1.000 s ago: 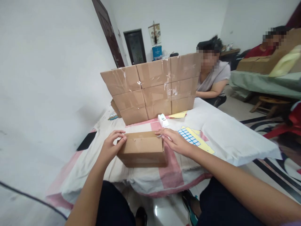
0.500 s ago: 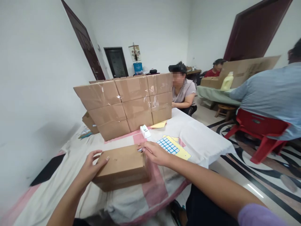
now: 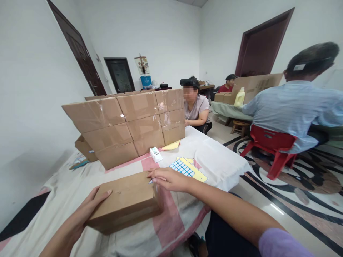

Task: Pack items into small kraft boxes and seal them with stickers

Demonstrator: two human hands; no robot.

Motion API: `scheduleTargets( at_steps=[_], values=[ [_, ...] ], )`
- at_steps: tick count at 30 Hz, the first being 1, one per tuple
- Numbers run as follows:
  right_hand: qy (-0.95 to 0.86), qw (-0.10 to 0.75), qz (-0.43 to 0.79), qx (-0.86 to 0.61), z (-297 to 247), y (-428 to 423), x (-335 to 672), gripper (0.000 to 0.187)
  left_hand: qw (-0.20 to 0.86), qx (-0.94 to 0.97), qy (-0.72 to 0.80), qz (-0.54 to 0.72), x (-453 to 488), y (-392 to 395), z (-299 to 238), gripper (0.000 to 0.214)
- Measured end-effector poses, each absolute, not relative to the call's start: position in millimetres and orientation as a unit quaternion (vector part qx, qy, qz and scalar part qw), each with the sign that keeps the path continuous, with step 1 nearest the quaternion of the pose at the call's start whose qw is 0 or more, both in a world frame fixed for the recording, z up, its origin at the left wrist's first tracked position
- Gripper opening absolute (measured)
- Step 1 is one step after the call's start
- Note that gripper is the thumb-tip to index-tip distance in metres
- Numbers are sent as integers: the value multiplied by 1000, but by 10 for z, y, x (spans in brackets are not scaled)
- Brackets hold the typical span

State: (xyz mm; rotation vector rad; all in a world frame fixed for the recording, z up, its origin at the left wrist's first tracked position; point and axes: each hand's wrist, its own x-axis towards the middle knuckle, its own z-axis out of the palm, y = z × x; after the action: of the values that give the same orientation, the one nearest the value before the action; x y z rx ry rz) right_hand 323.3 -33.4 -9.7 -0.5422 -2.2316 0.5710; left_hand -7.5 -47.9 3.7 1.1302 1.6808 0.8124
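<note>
A closed brown cardboard box (image 3: 123,194) lies on the cloth-covered table in front of me. My left hand (image 3: 89,205) grips its left end, thumb on the top face and the other fingers down the far side, partly hidden. At the right end of the box, my right hand (image 3: 166,178) is closed in a pinch over the top corner. A small pale tip shows between its fingers; what it belongs to I cannot make out. Beyond my right hand lie a sheet of blue-edged white labels (image 3: 182,167) and yellow sheets (image 3: 199,175). A small white device (image 3: 155,154) stands behind the box.
A wall of taped cardboard boxes (image 3: 128,125) rises across the back of the table (image 3: 214,150). A person (image 3: 197,107) crouches past its right end. Another person (image 3: 289,107) sits on a red chair (image 3: 273,139) at the right. A black flat object (image 3: 24,214) lies far left.
The view has swung right, so everything sits further left. My left hand has slid lower around the box's left end, its fingers less raised. My right hand stays at the right corner.
</note>
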Motion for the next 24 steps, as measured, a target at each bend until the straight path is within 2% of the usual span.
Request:
scheduleTargets(
  at_steps=[7,14,24],
  values=[
    [-881,379,181,-219,-138,-311,3525,22,440,478,681,337,-72,-472,46,70],
    [-903,305,215,-212,-369,-222,3600,25,466,456,675,345,-84,-450,20,71],
    [-896,296,256,-211,-410,-92,3594,21,461,476,676,322,-101,-482,79,72]
  ],
)
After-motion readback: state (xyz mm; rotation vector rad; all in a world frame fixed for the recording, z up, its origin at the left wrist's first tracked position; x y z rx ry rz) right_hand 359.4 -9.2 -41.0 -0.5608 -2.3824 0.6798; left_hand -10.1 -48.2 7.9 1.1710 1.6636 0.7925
